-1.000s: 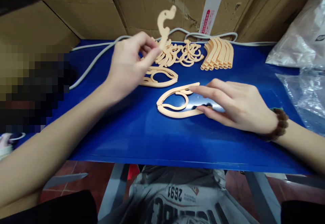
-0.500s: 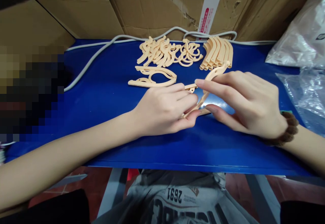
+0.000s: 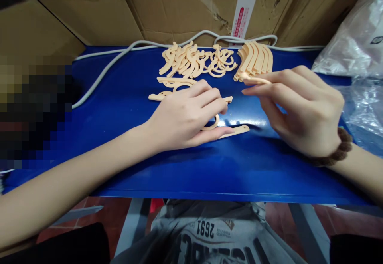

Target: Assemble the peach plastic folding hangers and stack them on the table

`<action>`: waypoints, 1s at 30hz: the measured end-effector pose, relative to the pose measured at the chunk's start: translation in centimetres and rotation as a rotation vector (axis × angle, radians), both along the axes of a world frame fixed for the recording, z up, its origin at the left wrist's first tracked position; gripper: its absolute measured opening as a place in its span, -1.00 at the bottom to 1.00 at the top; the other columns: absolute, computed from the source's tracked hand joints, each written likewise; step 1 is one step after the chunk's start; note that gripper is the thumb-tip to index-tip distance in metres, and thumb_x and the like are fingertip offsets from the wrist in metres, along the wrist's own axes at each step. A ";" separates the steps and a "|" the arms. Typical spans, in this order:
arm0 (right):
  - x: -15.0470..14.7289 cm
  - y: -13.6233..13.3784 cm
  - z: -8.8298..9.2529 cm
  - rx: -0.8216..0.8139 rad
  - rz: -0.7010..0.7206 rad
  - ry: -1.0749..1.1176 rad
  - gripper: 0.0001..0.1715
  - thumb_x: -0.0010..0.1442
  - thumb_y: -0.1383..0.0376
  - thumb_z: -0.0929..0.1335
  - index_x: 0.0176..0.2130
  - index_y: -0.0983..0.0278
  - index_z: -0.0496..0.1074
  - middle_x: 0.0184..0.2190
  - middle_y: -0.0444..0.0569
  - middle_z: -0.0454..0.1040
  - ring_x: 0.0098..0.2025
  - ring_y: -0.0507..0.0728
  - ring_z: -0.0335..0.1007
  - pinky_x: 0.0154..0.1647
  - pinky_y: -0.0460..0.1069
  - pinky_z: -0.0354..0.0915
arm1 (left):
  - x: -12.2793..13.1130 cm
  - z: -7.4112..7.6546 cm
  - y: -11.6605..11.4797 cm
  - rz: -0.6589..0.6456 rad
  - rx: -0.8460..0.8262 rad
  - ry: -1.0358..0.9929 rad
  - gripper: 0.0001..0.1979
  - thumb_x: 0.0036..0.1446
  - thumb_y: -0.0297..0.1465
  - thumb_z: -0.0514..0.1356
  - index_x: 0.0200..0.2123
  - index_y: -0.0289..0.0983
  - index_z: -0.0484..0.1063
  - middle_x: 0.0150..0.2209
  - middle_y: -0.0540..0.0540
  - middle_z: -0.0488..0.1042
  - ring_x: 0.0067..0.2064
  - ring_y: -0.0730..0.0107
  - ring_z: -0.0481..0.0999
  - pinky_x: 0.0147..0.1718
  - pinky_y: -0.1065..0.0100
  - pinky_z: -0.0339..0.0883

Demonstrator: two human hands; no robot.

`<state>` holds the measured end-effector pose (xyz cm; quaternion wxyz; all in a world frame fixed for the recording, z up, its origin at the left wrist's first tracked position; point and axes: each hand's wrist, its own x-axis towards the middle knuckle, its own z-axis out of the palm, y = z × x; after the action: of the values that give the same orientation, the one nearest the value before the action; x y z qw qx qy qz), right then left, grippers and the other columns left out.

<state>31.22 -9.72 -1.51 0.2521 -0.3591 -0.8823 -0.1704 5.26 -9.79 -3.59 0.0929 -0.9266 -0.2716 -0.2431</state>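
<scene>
My left hand (image 3: 188,114) is curled over a beige plastic folding hanger (image 3: 239,130) lying on the blue table. Its thumb lies along the lower arm, and a ring-shaped part shows between thumb and fingers; the rest is hidden under the palm. My right hand (image 3: 302,108) is raised to the right, pinching a thin curved beige hanger piece (image 3: 259,80) between thumb and fingers. Partly behind my left hand, another folding hanger (image 3: 167,81) lies spread out.
Toward the back of the table (image 3: 179,176) are a loose pile of curved hanger pieces (image 3: 191,62) and a neat row of hanger arms (image 3: 255,58). A white cable (image 3: 110,62) runs behind them, before cardboard boxes (image 3: 179,12). Clear plastic bags (image 3: 347,44) stand at right.
My right hand has lifted away to the right with the curved piece, which was between both hands. My left hand has shifted slightly left and flattened over the hanger on the table.
</scene>
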 end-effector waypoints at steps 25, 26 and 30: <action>0.2 0.8 -1.1 -0.232 0.011 0.075 -0.64 0.48 0.38 0.26 0.19 0.28 0.45 -0.09 -0.02 0.73 -0.12 0.15 0.67 -0.17 0.03 0.43 | 1.0 -1.9 0.2 -0.187 -0.426 -0.023 -0.87 0.52 -0.37 0.05 -0.15 -0.24 0.30 0.24 -0.41 0.49 0.39 -0.15 0.38 0.36 -0.13 0.28; 0.2 0.8 -1.1 -0.233 0.006 0.072 -0.64 0.47 0.37 0.26 0.17 0.29 0.47 -0.11 -0.02 0.73 -0.16 0.14 0.66 -0.21 0.02 0.41 | 0.9 -1.8 0.3 -0.187 -0.435 -0.035 -0.87 0.53 -0.37 0.04 -0.16 -0.23 0.28 0.24 -0.42 0.49 0.40 -0.15 0.36 0.37 -0.13 0.27; 0.3 1.0 -0.9 -0.208 -0.058 0.047 -0.61 0.47 0.30 0.21 0.07 0.33 0.54 -0.19 0.05 0.70 -0.18 0.20 0.62 -0.26 0.03 0.32 | 0.7 -1.5 0.6 -0.183 -0.490 -0.120 -0.86 0.53 -0.35 0.04 -0.19 -0.19 0.21 0.24 -0.38 0.48 0.37 -0.05 0.39 0.35 -0.09 0.29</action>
<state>31.53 -8.77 -2.40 0.2290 -0.4124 -0.8784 -0.0769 5.96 -9.22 -5.06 -0.1730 -0.9260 -0.2425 -0.2320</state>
